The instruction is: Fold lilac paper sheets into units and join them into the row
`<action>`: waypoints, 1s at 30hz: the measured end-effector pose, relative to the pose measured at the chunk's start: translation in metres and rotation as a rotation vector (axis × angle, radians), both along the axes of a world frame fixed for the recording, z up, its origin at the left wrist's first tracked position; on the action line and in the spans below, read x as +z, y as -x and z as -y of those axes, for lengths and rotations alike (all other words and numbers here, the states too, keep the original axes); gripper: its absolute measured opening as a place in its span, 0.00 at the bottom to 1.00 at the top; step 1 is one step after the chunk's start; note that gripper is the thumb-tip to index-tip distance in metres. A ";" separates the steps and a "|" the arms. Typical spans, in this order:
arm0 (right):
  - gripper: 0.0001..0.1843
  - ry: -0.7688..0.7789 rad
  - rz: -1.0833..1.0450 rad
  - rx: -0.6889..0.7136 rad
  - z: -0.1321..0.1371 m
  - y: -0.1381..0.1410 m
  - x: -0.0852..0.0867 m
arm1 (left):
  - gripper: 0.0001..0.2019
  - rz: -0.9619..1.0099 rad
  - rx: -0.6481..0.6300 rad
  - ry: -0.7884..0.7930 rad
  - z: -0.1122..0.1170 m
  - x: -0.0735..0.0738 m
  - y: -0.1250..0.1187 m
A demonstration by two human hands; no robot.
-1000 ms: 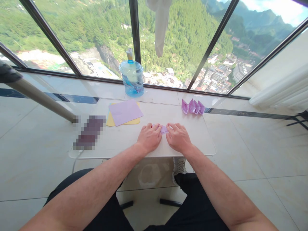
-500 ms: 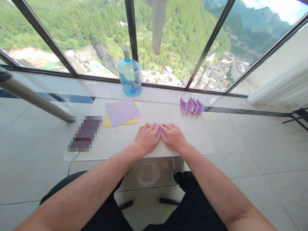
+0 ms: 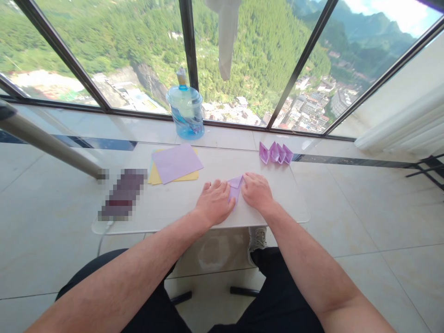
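Note:
A small folded piece of purple paper point(image 3: 236, 183) lies on the white table point(image 3: 173, 208) near its front edge. My left hand point(image 3: 215, 201) rests over its left part with the fingers stretched out, hiding that side. At the upper right corner of the paper, my right hand point(image 3: 257, 189) has its fingers curled together and closed on the tip. A crease and a folded-over flap show between the two hands.
Several folded purple paper shapes point(image 3: 276, 153) stand in a row at the table's back right. Purple sheets point(image 3: 177, 163) overlie yellow ones point(image 3: 187, 176) at the back left. A pixelated dark object point(image 3: 123, 194) lies left. Behind stands a blue water jug point(image 3: 186, 112) by the window.
My right hand has shifted right to the paper's corner and its fingers have curled. More of the purple paper now shows between my hands. My left hand has barely moved.

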State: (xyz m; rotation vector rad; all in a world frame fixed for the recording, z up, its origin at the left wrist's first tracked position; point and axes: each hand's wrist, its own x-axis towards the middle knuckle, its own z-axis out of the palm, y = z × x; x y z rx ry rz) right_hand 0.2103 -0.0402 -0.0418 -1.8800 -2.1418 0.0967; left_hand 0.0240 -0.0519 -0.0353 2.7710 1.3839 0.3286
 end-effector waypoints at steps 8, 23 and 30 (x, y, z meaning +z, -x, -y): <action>0.12 -0.007 -0.161 0.367 0.009 0.004 0.009 | 0.16 -0.085 0.037 -0.018 -0.005 0.013 0.003; 0.13 0.157 0.160 0.426 0.013 0.009 0.025 | 0.21 0.002 -0.083 0.032 -0.021 -0.002 0.017; 0.16 0.155 0.136 0.413 0.012 -0.006 0.023 | 0.19 0.010 -0.094 0.004 -0.022 -0.003 0.019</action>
